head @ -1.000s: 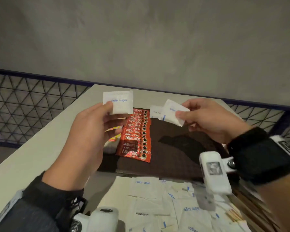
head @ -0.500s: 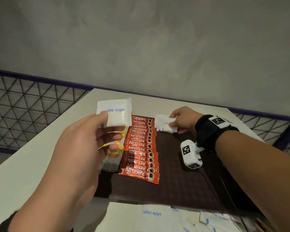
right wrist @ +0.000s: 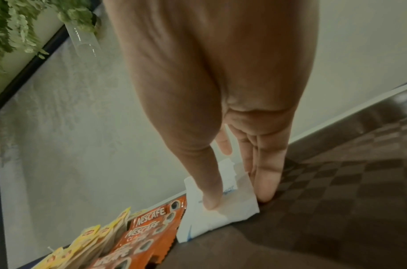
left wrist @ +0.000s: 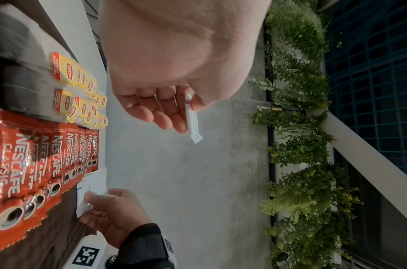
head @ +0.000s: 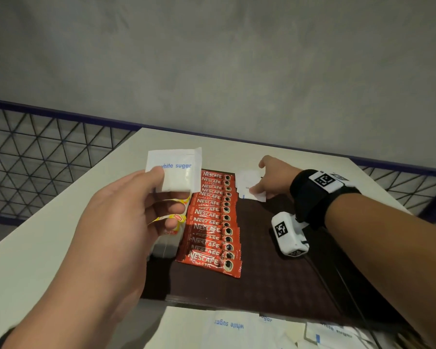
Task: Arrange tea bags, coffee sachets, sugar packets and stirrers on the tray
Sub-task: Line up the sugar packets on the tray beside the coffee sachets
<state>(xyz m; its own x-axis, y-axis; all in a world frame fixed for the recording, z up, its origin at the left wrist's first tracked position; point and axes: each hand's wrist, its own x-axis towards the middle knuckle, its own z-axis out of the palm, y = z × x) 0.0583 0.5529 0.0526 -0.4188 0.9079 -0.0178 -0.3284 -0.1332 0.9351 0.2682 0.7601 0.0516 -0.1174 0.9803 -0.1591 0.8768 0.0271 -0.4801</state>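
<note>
The surface (head: 48, 248) carries the dark tray (head: 275, 273), as before. On it lie the coffee row (head: 212, 220) and tea bags (left wrist: 82, 94). The right hand (head: 275, 180) has gone from pinching its sugar packet (head: 249, 190) to pressing it flat with straight fingers (right wrist: 211, 191) at the tray's far edge. The left hand (head: 116, 222) still pinches another packet (head: 176, 172), raised.

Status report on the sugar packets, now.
Left hand holds white sugar packet aloft. Right hand fingers press sugar packet on tray beside coffee sachets. Nothing blocking.
</note>
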